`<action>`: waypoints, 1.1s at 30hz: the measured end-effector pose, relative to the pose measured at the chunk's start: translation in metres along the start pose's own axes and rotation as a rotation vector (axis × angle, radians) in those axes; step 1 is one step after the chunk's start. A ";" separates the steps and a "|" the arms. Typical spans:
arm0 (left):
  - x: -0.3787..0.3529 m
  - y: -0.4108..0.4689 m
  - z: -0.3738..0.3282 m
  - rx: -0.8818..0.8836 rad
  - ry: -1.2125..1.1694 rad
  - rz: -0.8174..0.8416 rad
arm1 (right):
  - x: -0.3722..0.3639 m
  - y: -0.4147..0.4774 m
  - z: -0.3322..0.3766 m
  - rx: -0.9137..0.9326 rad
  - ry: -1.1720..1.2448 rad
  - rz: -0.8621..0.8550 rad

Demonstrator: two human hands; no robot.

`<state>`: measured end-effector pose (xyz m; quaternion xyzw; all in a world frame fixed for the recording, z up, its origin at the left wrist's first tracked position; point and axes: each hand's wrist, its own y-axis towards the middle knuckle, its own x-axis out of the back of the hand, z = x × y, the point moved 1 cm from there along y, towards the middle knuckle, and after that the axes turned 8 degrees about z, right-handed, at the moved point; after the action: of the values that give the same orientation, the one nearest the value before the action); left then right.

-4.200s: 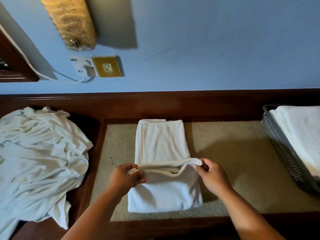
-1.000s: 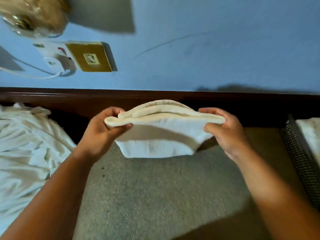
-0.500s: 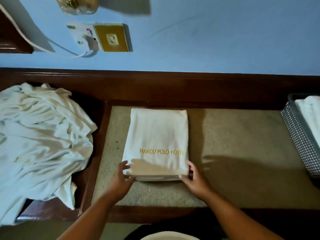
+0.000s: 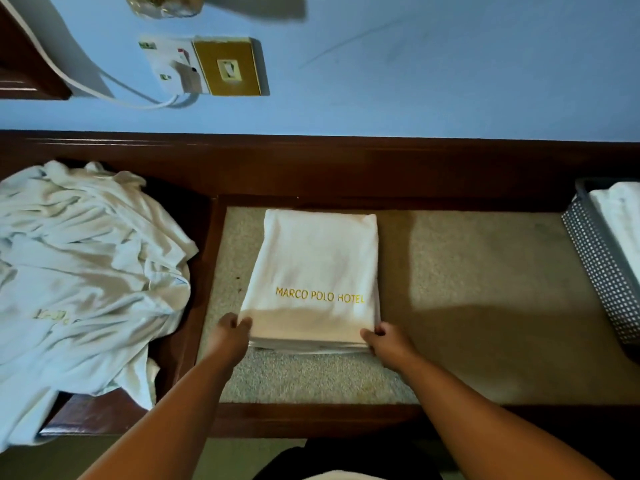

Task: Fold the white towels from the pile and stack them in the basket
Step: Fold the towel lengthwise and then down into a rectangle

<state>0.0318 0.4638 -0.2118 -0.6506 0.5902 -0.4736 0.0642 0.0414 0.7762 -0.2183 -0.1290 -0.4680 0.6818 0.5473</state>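
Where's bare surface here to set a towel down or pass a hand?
Widest free patch: mat between the folded towel and the basket. Narrow mat strips lie between the towel and the wooden frame on its left, and in front, by the left hand and right hand gripping its near corners. Crowded: towel pile on the left; basket holds towels.

A: What colour sits in the grip?
B: The folded towel (image 4: 315, 268) — white, with gold lettering.
A: And left of the grip?
B: The pile (image 4: 86, 271), white too. Right of the grip, the basket (image 4: 601, 271) is grey with a grid of small pale dots. Beneath the grip, a speckled beige mat (image 4: 467, 271) — framed in dark red-brown wood (image 4: 346, 168).
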 end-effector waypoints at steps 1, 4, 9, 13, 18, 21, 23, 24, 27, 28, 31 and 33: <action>0.003 -0.002 0.002 0.000 0.021 -0.020 | -0.003 -0.001 0.001 0.005 -0.038 -0.018; -0.005 -0.006 0.010 0.034 -0.001 0.063 | -0.010 0.001 -0.002 -0.038 -0.136 -0.134; -0.008 -0.004 0.012 0.052 -0.180 0.163 | -0.011 0.001 0.001 -0.076 -0.110 -0.124; -0.001 -0.007 0.010 0.019 -0.194 0.238 | -0.002 -0.007 0.010 -0.031 -0.027 -0.179; 0.010 -0.014 0.020 0.086 -0.297 0.439 | 0.005 -0.026 0.001 0.020 0.051 -0.189; 0.005 -0.019 0.039 0.109 -0.093 0.419 | 0.001 -0.035 -0.014 -0.029 0.025 -0.147; -0.003 -0.022 0.043 0.086 0.038 0.303 | -0.007 -0.041 -0.021 -0.024 -0.098 -0.188; -0.006 -0.025 0.039 0.070 0.066 0.241 | -0.010 -0.042 -0.024 0.017 -0.223 -0.243; -0.012 -0.038 0.018 -0.095 0.229 0.050 | -0.022 -0.047 -0.020 0.274 -0.599 -0.331; -0.015 -0.044 0.008 -0.203 0.328 -0.007 | -0.028 -0.047 -0.015 0.393 -0.680 -0.296; -0.029 -0.057 -0.020 -0.566 0.596 0.032 | -0.041 -0.040 -0.003 0.658 -0.888 -0.076; -0.039 -0.050 -0.019 -0.660 0.774 0.198 | -0.043 -0.027 -0.006 0.638 -0.949 0.003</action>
<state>0.0598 0.5197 -0.1904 -0.3543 0.7474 -0.4599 -0.3230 0.0785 0.7411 -0.2146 0.3622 -0.4331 0.7735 0.2881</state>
